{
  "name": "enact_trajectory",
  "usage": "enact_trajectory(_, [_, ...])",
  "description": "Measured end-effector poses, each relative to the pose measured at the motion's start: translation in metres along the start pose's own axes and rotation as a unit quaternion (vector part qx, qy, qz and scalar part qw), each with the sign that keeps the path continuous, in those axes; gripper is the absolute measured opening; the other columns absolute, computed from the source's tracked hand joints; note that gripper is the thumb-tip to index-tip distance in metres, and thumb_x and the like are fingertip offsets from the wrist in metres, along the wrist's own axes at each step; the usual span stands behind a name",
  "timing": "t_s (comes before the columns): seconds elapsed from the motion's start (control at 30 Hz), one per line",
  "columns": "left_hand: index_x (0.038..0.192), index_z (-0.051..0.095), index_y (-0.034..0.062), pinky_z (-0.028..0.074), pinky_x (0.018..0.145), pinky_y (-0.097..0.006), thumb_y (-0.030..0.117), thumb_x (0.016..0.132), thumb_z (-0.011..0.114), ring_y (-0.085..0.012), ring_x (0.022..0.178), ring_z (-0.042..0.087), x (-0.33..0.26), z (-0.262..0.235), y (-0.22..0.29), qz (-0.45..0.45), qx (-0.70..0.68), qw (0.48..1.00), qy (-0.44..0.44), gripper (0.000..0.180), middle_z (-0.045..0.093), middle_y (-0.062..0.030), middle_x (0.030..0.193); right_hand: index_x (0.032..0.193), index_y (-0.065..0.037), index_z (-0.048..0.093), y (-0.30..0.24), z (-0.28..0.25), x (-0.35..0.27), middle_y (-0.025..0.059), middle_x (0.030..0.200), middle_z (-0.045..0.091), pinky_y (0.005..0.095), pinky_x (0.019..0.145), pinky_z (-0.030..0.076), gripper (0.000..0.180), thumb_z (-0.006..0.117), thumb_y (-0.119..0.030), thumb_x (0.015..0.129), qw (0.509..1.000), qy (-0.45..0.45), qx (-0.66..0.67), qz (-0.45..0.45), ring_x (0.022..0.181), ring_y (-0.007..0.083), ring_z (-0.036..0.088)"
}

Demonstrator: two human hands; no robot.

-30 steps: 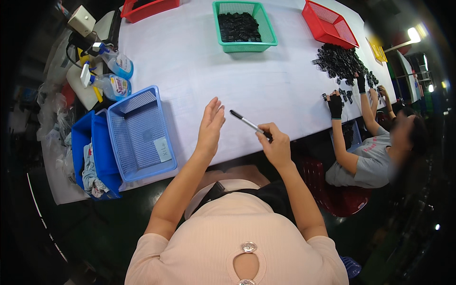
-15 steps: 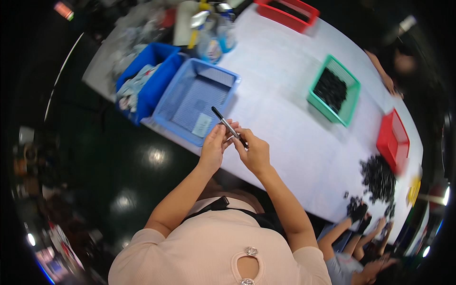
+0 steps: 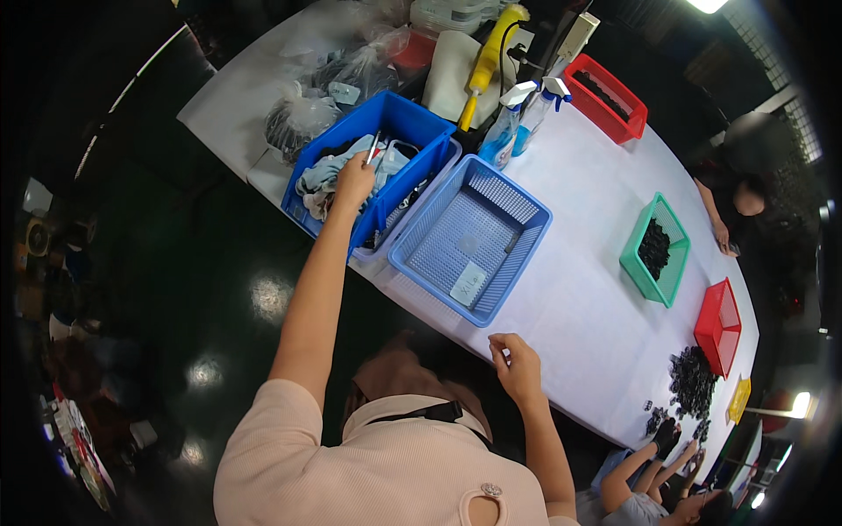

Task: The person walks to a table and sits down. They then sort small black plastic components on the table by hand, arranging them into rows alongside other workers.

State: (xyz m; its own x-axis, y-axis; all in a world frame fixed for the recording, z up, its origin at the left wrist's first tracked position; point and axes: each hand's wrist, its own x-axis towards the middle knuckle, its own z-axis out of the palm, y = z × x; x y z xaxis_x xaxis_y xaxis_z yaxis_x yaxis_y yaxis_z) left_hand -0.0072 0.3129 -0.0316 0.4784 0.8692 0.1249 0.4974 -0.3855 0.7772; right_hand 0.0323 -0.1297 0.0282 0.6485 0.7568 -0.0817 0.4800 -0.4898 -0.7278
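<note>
My left hand [image 3: 354,180] reaches over a deep blue bin [image 3: 427,118] at the table's left end. It is closed on a slim pen [image 3: 374,145] that points up and away from the fingers. Under the hand, crumpled light-blue and white cloths [image 3: 313,180] lie in the bin. My right hand [image 3: 519,368] is by the table's near edge, fingers loosely bent, with a gap at the thumb and nothing visible held. Just beyond it stands a light-blue mesh basket [image 3: 517,267] with a paper label [image 3: 468,283] and a small dark slim piece inside.
Two spray bottles [image 3: 503,136], a yellow duster [image 3: 488,66] and filled plastic bags [image 3: 303,118] stand behind. Rightward are a green basket [image 3: 668,285] of black pieces, red baskets [image 3: 624,127], and a black heap [image 3: 693,381]. Other people's hands [image 3: 721,235] are at the far side and near right.
My hands have parted. The left has carried the pen leftward over the blue bin; the right has let go of it and drawn nearer the table edge. The whole view has shifted.
</note>
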Motion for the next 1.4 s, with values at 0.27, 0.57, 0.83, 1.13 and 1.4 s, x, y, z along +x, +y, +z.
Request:
enact_trajectory(0.27, [0.092,0.071,0.0012,0.054,0.07,-0.042,0.03,0.083,0.057,-0.0331,0.068,0.068,0.116,0.062,0.027,0.154,0.249,0.907,-0.304,0.033,0.067,-0.0223,0.078,0.099,-0.009,0.065,-0.034,0.01,-0.062,0.0067,0.093,0.066,0.0363,0.073,0.052,0.014,0.064,-0.013,0.086,0.988,0.102,-0.032,0.11,0.085,0.0261,0.065])
enact_trajectory(0.57, [0.11,0.067,0.0039,0.051,0.081,-0.039,0.009,0.092,0.052,-0.0336,0.094,0.063,-0.067,0.044,0.103,0.317,0.041,0.947,0.004,0.024,0.066,-0.0155,0.107,0.094,-0.01,0.067,-0.047,0.02,-0.276,0.0051,0.09,0.068,0.0344,0.07,0.054,0.01,0.064,-0.014,0.085,0.846,0.418,-0.09,0.319,0.08,0.0251,0.067])
enact_trajectory(0.83, [0.103,0.065,0.0032,0.052,0.081,-0.034,-0.007,0.086,0.055,-0.0273,0.093,0.066,-0.53,0.078,0.24,0.532,-0.228,0.541,-0.61,0.023,0.066,-0.0128,0.102,0.096,-0.012,0.067,-0.097,0.135,-0.504,0.0049,0.089,0.069,0.0335,0.068,0.055,0.01,0.064,-0.017,0.088,0.691,0.513,-0.059,0.506,0.076,0.0235,0.068])
enact_trajectory(1.13, [0.101,0.068,0.0059,0.054,0.076,-0.037,-0.002,0.083,0.063,-0.03,0.09,0.067,-0.91,-0.063,0.174,0.584,-0.266,0.119,-0.758,0.021,0.069,-0.0114,0.097,0.097,-0.009,0.067,-0.11,0.2,-0.725,0.0073,0.09,0.069,0.0341,0.068,0.055,0.012,0.064,-0.013,0.086,0.566,0.595,-0.071,0.566,0.08,0.0243,0.068])
enact_trajectory(1.4, [0.101,0.066,0.0024,0.056,0.069,-0.033,-0.006,0.085,0.058,-0.0267,0.081,0.069,-1.116,-0.011,0.231,0.572,-0.248,0.133,-0.77,0.02,0.069,-0.0126,0.089,0.099,-0.007,0.067,0.024,0.16,-0.956,0.007,0.083,0.069,0.0308,0.066,0.052,0.013,0.062,-0.014,0.089,0.503,0.735,0.074,0.449,0.073,0.0159,0.067])
